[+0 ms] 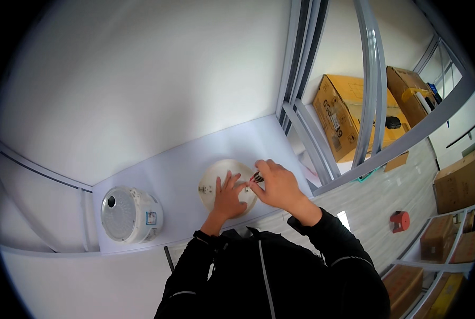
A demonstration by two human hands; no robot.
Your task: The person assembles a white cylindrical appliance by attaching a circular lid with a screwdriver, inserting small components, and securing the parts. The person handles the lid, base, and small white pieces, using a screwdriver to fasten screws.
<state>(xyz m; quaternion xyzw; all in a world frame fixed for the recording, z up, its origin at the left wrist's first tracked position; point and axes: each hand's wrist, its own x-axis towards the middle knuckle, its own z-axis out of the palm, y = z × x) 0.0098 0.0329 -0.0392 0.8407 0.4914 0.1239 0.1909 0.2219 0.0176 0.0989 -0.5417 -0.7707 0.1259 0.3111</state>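
A round, shallow cream-white disc (210,199) lies on the white table in front of me, with small fittings at its left and right sides. My left hand (229,197) rests on the disc, fingers spread and pressing on its face. At the disc's right edge, my right hand (276,184) is closed around a small red-and-black hand tool (256,177). The tool's kind is too small to make out. Its tip points at the disc near the left fingertips, and whether it touches is hidden by the fingers.
On the table's left stands a white bucket-like drum (125,215) with a dark round spot on its lid. Grey metal framing (301,114) borders the table. Beyond it sit cardboard boxes (344,119), a red stool (400,221) and a shelf with cartons (437,239).
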